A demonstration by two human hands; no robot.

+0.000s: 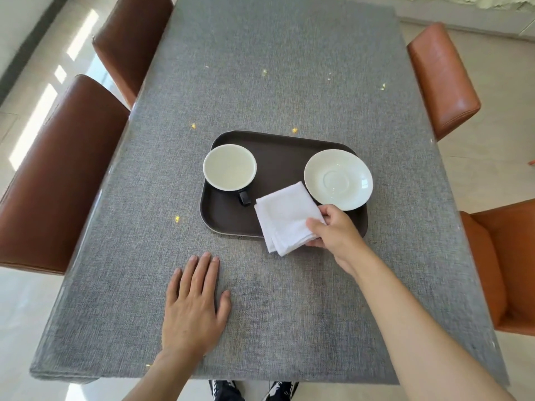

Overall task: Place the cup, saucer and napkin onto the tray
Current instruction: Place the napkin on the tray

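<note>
Napkin (285,218) pinched in right hand (335,233) overhangs tray (278,160) between cup (230,167) and saucer (338,179); left hand (192,305) flat, empty.

One cup (230,167) — one saucer (338,179) — four chairs (62,175)

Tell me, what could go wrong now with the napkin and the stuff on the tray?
The napkin hangs partly over the tray's near edge while the right hand pinches it, so if let go here it might slide onto the table. The saucer sticks out past the tray's right rim, so a bump could tip it off. The cup sits close to the left rim, and a nudge to its handle might shift it.
</note>
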